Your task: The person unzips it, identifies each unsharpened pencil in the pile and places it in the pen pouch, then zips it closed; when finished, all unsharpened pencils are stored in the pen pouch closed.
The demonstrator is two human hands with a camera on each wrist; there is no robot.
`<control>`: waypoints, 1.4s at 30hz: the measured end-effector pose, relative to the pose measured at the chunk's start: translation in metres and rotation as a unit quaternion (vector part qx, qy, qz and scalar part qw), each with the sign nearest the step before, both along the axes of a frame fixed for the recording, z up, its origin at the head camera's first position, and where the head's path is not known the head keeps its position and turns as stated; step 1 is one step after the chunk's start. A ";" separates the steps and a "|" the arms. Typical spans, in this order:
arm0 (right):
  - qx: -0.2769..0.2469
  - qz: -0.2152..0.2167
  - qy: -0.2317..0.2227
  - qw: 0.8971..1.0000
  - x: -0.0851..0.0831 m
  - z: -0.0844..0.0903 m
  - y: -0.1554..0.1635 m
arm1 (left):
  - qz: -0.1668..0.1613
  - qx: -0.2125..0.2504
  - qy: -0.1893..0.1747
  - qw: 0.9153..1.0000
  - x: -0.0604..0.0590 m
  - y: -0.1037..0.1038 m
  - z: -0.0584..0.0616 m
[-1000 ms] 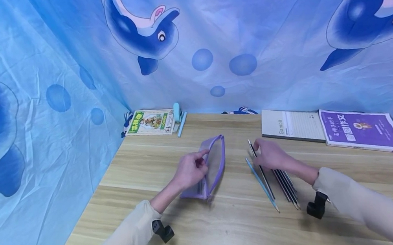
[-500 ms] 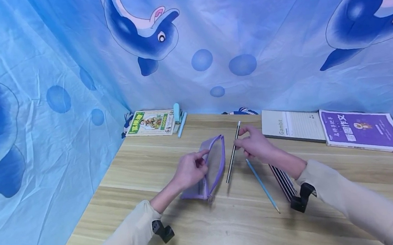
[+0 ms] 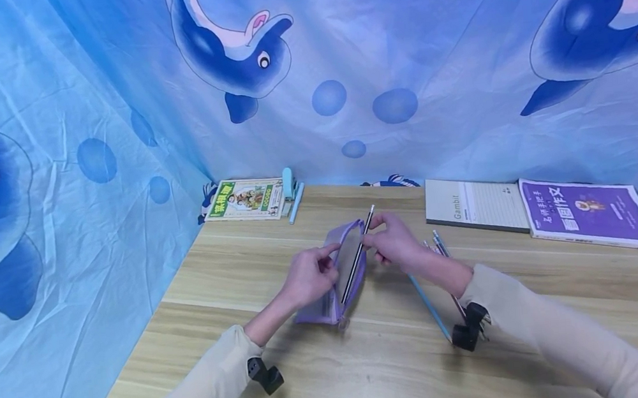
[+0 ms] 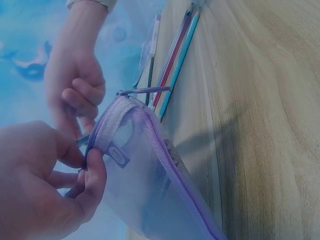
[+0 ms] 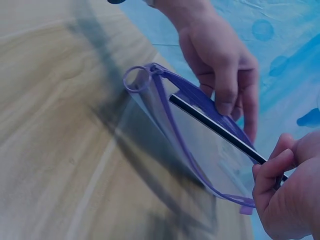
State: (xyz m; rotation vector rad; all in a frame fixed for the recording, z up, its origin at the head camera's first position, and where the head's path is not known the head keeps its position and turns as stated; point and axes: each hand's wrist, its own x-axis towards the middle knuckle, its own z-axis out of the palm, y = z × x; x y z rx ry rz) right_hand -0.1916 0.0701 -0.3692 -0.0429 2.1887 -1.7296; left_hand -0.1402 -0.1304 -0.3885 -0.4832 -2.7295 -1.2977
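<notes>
R hand (image 3: 395, 241) pinches pencil (image 3: 356, 261) over pouch (image 3: 348, 266) mouth.

**Two bare hands, cream sleeves, black wrist mounts**

A person's two forearms reach in from the lower edge of the head view. Both wear long, plain cream-beige sleeves (image 3: 209, 379) of soft, lightly creased fabric, ending at the wrists. The left hand (image 3: 309, 277) and right hand (image 3: 395, 243) are bare, with no rings or gloves visible. Under each wrist sits a small, chunky black camera mount (image 3: 267, 376), matte and blocky; the right one (image 3: 466, 333) shows a rounded barrel shape.
</notes>
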 end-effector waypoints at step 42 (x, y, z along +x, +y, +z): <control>0.107 0.063 0.011 0.992 -0.001 -0.012 0.035 | 0.000 -0.002 0.014 1.000 0.002 -0.002 0.000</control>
